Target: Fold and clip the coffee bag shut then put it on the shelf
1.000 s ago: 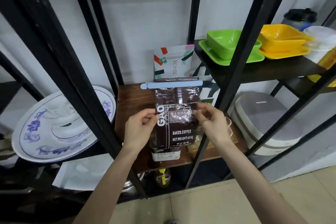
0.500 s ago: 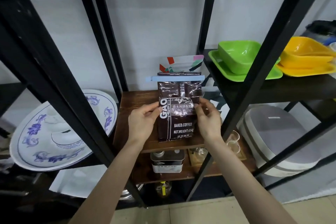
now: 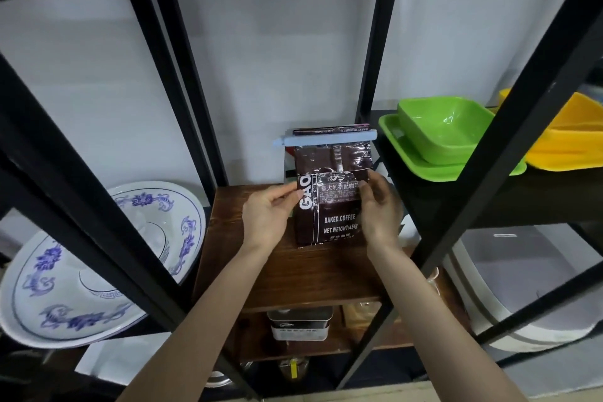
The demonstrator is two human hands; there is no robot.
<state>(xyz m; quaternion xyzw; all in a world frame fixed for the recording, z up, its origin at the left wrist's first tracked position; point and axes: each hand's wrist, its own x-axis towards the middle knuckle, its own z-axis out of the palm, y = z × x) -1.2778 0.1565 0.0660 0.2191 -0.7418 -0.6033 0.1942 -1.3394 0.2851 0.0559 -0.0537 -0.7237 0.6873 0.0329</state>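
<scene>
at frame centre, left hand (image 3: 266, 217) and right hand (image 3: 380, 210) clasping clipped coffee bag (image 3: 329, 206) upright on shelf (image 3: 293, 274); next, letting go gently.

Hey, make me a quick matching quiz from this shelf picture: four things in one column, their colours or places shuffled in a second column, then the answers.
Things:
1. coffee bag
2. clip
3. square bowl
4. big plate

Descriptions:
A. green, on the higher shelf to the right
B. white with blue flowers, leaning at the left
C. dark brown, held upright on the wooden shelf by both hands
D. light blue, clamped across the bag's folded top

Pairs: 1-C, 2-D, 3-A, 4-B
</scene>
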